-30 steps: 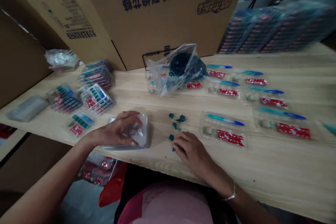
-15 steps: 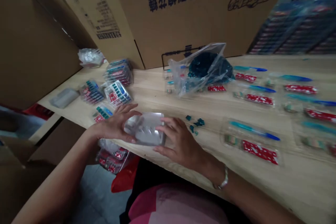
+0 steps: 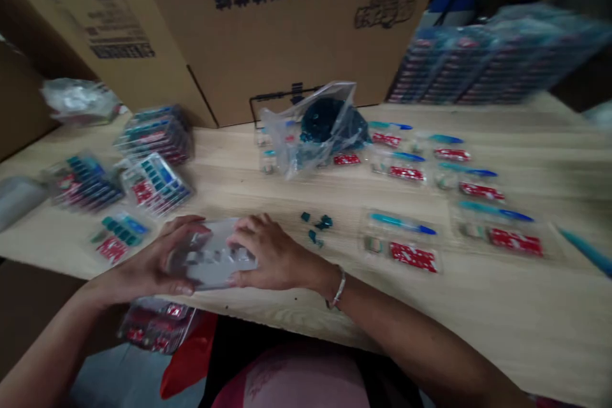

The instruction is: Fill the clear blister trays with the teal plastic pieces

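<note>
I have a pale wood-grain table [image 3: 502,325] in view, its right side cut off; at the far side stands a brown cardboard box [image 3: 287,51], its top out of sight. A crumpled clear bag [image 3: 291,156] before the box partly hides what lies beneath it. At the near left, the left hand [image 3: 157,261] curves round one end of a shiny, see-through plastic tray [image 3: 215,274], and the right hand [image 3: 270,255] clasps the other, both thumbs at the near edge, fingers part-spread. The fingers cover the tray's ends; I cannot tell whether it is one or several nested. Just right sit small, angular, glossy teal pieces [image 3: 326,222].
</note>
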A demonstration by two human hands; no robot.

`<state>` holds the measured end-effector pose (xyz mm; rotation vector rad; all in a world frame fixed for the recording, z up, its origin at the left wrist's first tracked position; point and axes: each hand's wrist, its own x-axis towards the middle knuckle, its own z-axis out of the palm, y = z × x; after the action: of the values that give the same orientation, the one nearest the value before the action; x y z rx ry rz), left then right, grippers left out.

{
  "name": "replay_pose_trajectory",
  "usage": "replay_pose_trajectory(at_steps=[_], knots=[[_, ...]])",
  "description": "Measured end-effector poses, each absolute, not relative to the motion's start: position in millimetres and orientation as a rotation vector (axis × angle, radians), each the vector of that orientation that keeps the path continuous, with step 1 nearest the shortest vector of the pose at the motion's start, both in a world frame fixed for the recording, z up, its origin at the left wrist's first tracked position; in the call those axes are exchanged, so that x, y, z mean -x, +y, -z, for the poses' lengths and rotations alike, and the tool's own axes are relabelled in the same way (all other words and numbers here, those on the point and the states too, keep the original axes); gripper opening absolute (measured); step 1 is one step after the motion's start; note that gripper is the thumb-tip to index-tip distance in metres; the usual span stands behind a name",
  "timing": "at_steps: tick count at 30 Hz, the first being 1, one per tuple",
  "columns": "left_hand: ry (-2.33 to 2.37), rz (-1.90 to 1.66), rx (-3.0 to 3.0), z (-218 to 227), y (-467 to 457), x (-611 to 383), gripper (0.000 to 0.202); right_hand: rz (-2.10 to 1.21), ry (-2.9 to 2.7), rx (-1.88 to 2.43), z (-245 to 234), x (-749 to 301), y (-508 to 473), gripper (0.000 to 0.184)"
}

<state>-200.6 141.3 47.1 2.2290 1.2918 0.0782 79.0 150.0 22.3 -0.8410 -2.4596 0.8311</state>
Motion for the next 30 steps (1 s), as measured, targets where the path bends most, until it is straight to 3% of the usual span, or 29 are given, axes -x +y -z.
replay_pose_trajectory(at_steps=[7,19,25,30], knots=[[1.270,-0.069,-2.239,-44.3,146.7,205.0,0.076,-0.809,-2.606,0.819,-32.0,-83.4,161.2,0.051],[1.304,-0.060,-2.162,-59.2,144.2,185.9,0.063,-0.770,-2.611,0.684,-33.8,-91.2,156.5,0.032],[1.279,-0.093,-2.135,-60.9,140.3,182.8,0.063,-0.874,-2.623,0.634,-28.7,-87.8,172.0,0.040],[1.263,-0.067,-2.190,-59.5,140.5,183.8,0.062,-0.549,-2.719,0.706,-45.9,-79.0,159.2,0.041]])
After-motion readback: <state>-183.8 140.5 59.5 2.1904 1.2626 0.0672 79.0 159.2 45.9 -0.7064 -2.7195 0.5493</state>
